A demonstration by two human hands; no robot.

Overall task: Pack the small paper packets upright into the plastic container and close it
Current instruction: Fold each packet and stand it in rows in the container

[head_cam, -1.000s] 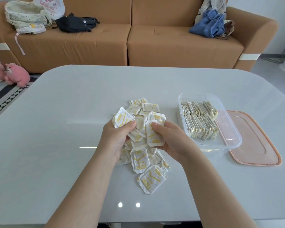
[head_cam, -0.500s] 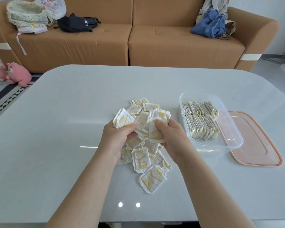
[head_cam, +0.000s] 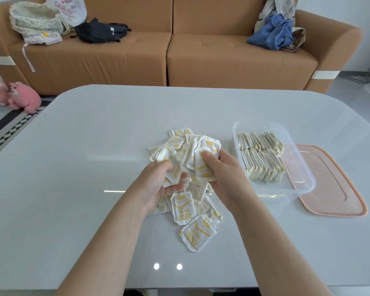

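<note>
The left hand [head_cam: 156, 185] curls round a few small white paper packets printed in yellow [head_cam: 173, 167], thumb on top. Close at its 3 o'clock, the right hand [head_cam: 224, 178] pinches a fanned bunch [head_cam: 205, 146] of the same packets under its thumb. Beneath both hands a loose heap [head_cam: 183, 208] of packets lies flat on the pale grey counter [head_cam: 73, 167], spreading toward 6 o'clock. At 3 o'clock of the right hand stands the clear rectangular plastic container [head_cam: 303, 182], open, with two upright rows [head_cam: 261, 159] of packets inside against its 9 o'clock wall. The flat pink plastic lid [head_cam: 333, 189] lies just beside it at 3 o'clock.
</note>
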